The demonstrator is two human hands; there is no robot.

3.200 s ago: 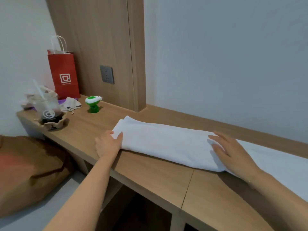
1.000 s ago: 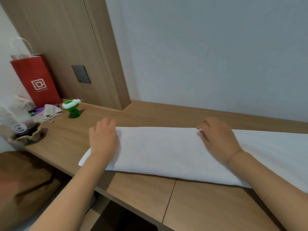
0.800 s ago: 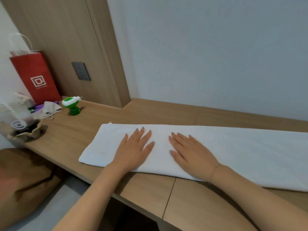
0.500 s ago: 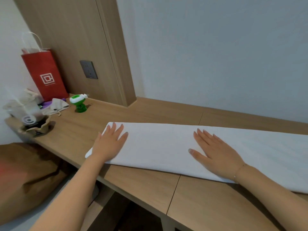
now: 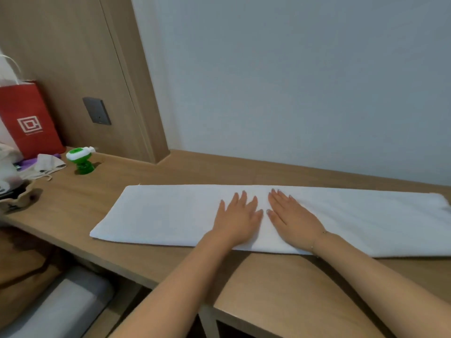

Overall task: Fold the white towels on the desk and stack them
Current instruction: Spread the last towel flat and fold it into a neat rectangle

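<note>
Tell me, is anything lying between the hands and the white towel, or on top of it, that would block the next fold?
Nothing visible does. The left hand and right hand lie flat, side by side, directly on the white towel. The green bottle and red bag stand apart, off its left end.

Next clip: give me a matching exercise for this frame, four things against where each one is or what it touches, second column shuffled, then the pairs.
Things
1. long white folded towel
2. red paper bag with white logo
3. small green and white plastic device
4. left hand

Places
A. stands at the far left by the wood panel
B. lies lengthwise on the wooden desk
C. rests flat on the towel's middle, beside the right hand
D. stands on the desk below the grey wall socket

Pairs: 1-B, 2-A, 3-D, 4-C
</note>
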